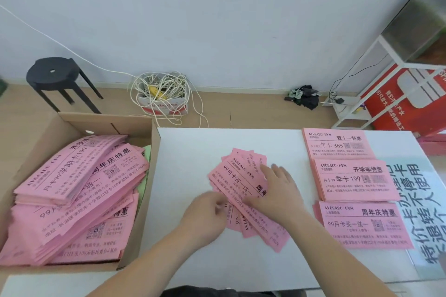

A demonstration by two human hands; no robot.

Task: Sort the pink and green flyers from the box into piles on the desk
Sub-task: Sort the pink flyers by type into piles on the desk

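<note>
pink flyers (241,184) lie spread like a fan in the middle of the white desk (188,152). the right hand (277,185) lies flat on them, fingers straight. the left hand (205,214) pinches the fan's near edge. the box (154,152) on the left holds more pink ones, with green flyers (145,152) peeking out. three pink piles (357,181) sit on the right.

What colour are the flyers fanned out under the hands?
The fanned flyers are pink with black print; head view.
</note>
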